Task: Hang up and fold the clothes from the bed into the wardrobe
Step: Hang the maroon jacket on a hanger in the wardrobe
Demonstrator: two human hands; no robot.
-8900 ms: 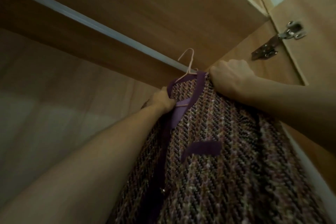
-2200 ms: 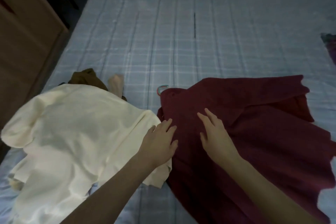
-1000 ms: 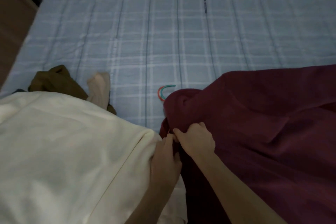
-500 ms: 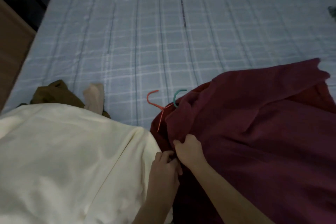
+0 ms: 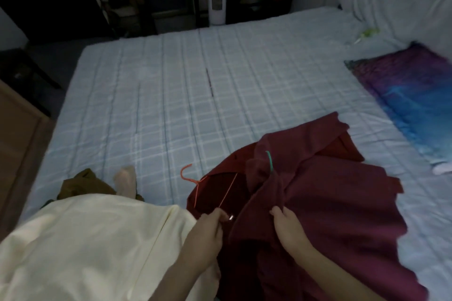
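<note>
Progress: early, several clothes not yet hung | your left hand [image 5: 208, 232] pinches the red hanger [image 5: 210, 187] | your right hand [image 5: 286, 223] grips the maroon garment [image 5: 330, 203] on the bed [image 5: 171, 105] | cream garment [image 5: 85, 247] lies left of your left hand, untouched.

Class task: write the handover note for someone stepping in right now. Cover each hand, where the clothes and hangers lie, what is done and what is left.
Left hand pinches the red hanger at its lower end.
Right hand grips a fold of the maroon garment.
A green hanger hook pokes out of the maroon cloth.
Cream garment and brown garment lie on the bed.
Done: nothing visible here.
Left: hang the maroon, then the rest.
</note>
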